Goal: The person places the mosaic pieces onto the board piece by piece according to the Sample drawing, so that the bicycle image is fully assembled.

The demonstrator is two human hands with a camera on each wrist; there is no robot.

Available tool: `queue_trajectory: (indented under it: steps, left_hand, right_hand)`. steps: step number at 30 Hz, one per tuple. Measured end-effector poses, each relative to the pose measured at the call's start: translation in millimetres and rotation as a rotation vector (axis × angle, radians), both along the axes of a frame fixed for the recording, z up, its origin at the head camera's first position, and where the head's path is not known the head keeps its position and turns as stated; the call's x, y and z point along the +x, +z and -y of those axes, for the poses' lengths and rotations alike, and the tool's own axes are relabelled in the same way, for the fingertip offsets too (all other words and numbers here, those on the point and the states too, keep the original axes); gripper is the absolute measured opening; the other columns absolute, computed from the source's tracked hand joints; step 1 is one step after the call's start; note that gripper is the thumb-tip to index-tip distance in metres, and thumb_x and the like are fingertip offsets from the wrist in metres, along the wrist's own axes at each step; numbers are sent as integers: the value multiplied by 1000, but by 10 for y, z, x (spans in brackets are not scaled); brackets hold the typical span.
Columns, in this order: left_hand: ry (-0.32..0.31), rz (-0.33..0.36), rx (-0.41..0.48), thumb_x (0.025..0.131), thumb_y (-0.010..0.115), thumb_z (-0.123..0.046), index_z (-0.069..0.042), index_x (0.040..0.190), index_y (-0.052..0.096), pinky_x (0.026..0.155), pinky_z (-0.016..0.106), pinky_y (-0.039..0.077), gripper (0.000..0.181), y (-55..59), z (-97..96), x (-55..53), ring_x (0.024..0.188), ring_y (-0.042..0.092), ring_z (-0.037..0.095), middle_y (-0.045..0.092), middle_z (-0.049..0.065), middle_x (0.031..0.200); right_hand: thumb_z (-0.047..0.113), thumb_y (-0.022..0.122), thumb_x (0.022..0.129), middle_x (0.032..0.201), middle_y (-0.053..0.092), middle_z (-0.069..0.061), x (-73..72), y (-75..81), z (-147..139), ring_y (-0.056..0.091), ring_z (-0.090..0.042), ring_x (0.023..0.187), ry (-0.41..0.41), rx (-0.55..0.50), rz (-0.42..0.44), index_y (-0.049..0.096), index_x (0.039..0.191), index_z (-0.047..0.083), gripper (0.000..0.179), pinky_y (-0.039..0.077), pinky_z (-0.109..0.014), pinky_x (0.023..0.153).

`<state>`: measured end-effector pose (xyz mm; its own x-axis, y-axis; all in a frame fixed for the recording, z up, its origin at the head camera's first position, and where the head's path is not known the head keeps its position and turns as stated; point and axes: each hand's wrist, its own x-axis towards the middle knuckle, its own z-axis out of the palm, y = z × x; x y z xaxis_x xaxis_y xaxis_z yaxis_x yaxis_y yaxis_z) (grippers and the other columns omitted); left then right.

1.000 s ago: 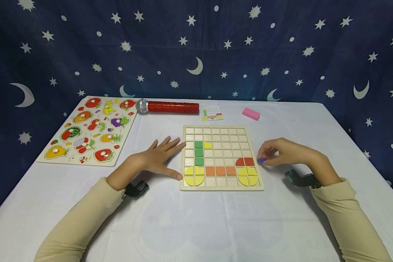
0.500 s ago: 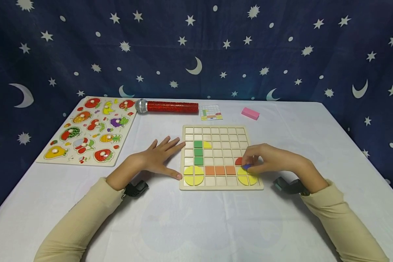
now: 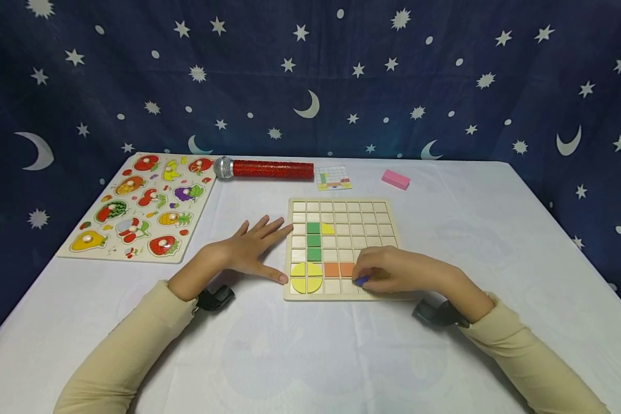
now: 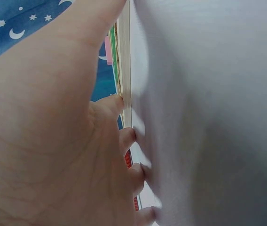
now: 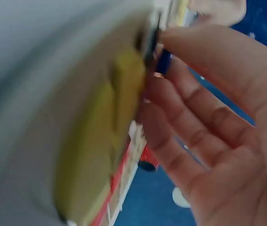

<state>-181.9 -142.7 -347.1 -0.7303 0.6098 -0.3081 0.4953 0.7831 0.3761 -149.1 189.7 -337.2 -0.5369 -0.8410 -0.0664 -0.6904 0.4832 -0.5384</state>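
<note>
My right hand pinches a small blue tile between thumb and fingers, low over the lower right of a wooden grid board. In the right wrist view the blue tile shows at the fingertips. Spread flat on the cloth, my left hand touches the board's left edge with thumb and a finger. Green squares, a yellow quarter-round tile, orange squares and a yellow circle of quarter-round tiles lie in the grid. My right hand covers the board's lower right corner.
Behind the board lie a small pattern card, a pink block and a red microphone. A fruit peg puzzle lies at the left. White cloth covers the table; a starry curtain hangs behind.
My right hand has carried the blue tile leftward, from beside the board's right edge to over its lower part, and now hides the red tiles and right yellow circle. My left hand has stayed put.
</note>
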Motion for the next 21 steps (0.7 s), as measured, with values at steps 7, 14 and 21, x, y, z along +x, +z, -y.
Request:
queue_trajectory:
  steps: [7,14,21]
  left_hand:
    - [2,-2,-7,78,72,-62,-19,159,10,115,64,-2,110,-6,-5,-5,149,-6,37,2,11,165]
    - [6,5,-13,78,72,-61,-21,159,9,115,62,-4,111,-4,16,5,149,-7,36,0,10,165]
    - [9,-1,-13,77,72,-63,-21,159,9,115,63,-3,111,-8,21,-2,149,-6,36,1,10,165]
  right_hand:
    - [13,70,90,91,60,12,79,-35,121,52,-5,85,-13,-10,-121,71,97,17,8,49,-22,76]
    - [9,74,86,93,67,9,123,-58,192,59,-8,91,-47,-31,-194,75,94,14,9,52,-27,85]
    - [11,76,85,91,66,11,144,-73,233,58,-6,85,-97,-12,-233,75,93,15,8,53,-26,81]
